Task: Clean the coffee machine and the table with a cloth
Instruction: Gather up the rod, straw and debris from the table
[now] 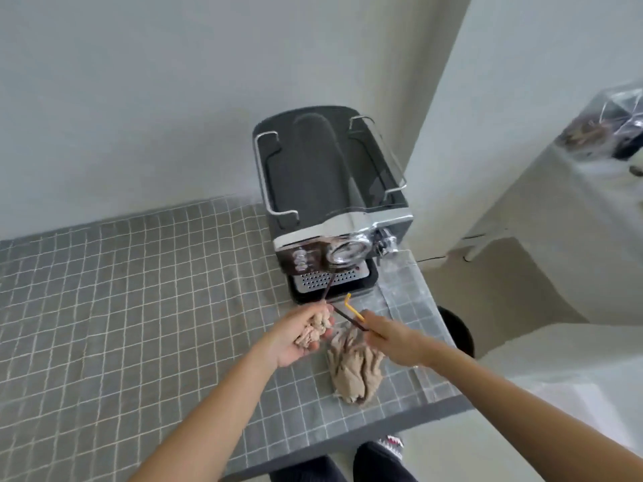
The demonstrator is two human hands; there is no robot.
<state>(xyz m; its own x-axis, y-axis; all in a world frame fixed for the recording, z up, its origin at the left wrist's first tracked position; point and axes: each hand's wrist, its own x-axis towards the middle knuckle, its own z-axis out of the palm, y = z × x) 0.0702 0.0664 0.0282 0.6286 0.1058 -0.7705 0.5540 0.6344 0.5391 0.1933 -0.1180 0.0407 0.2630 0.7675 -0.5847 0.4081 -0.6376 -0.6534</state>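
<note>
Head view of a grey table [121, 307] covered with a white-gridded cloth, seen from above; a black and chrome coffee machine [327, 203] stands at the centre of the frame, against the white wall, near the table's right edge. The left hand [302, 337], just below centre, is palm up and closed around a bunched beige cloth [313, 330], with a thin dark stick [328, 285] rising from its fingers toward the machine's perforated drip tray [323, 278]. The right hand [393, 339], to its right, pinches a second dark stick with a yellow bent tip [351, 311], angled up and left. A larger crumpled beige rag [353, 368] lies on the table between and below the hands, partly under the right hand. A dark round bin [459, 328] shows beyond the table's right edge
</note>
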